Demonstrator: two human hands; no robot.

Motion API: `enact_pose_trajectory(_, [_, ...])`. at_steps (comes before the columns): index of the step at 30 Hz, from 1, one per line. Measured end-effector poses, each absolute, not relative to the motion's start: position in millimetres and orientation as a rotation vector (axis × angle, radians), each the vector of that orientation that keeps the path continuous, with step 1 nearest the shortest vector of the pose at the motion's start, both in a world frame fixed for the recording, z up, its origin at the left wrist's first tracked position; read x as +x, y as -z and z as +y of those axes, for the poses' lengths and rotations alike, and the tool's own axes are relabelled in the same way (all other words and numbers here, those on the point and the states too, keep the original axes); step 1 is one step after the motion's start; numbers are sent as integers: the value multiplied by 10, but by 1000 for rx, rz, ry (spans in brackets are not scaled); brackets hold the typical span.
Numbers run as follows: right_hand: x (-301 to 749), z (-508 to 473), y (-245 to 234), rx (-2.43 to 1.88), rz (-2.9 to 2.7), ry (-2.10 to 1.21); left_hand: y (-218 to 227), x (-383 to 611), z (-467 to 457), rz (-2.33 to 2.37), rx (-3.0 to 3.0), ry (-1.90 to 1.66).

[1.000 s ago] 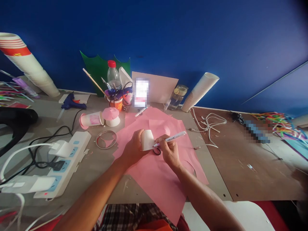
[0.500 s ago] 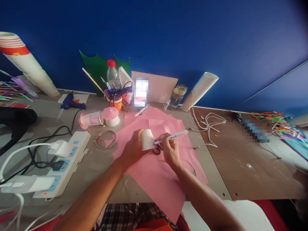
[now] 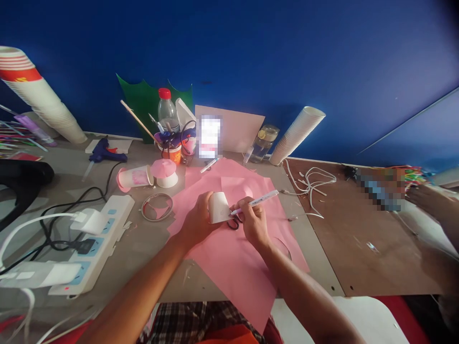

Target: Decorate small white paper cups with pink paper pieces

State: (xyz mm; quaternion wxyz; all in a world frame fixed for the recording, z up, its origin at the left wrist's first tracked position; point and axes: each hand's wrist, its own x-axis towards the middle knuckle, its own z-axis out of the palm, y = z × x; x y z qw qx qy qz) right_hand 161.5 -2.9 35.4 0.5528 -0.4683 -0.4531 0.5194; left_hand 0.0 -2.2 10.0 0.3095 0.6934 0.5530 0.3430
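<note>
At my far left, straws (image 3: 16,142) lie by a tall stack of cups (image 3: 48,102) that slants up against the blue wall (image 3: 229,52). Nearer me is the power strip (image 3: 103,239), with white and black plugs in it, and behind it the glue gun (image 3: 107,151) rests on its side. Next comes a pink-trimmed cup (image 3: 134,177) lying down, its rim close to an upturned cup (image 3: 167,179) with a pink top. A ring (image 3: 156,220) lies flat just in front of them, and a tub (image 3: 172,156) of tools stands behind, near a red-capped bottle (image 3: 167,114). My left hand (image 3: 199,217) is closed around a white paper cup (image 3: 218,210), held tilted above the pink paper (image 3: 236,267), which hangs over the table edge towards me. Faint marks show on the cup's side. My right hand (image 3: 253,220) grips a marker (image 3: 264,196), its tip at the cup's lower right edge; I cannot tell whether it touches. A dark loop (image 3: 234,229) shows beside that hand. Further right stand a flask (image 3: 263,145) and a leaning stack of white cups (image 3: 297,136), then a loose white cable (image 3: 324,181). At the far right, another person's hand (image 3: 421,195), blurred, reaches over the brown board (image 3: 358,267).
</note>
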Motion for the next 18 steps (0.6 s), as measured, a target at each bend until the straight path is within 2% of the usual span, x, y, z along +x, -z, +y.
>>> enact_pose_trajectory(18, [1628,-30,-372,-1112,-1126,-1245,-139,-1,-47,1435,1841,-927])
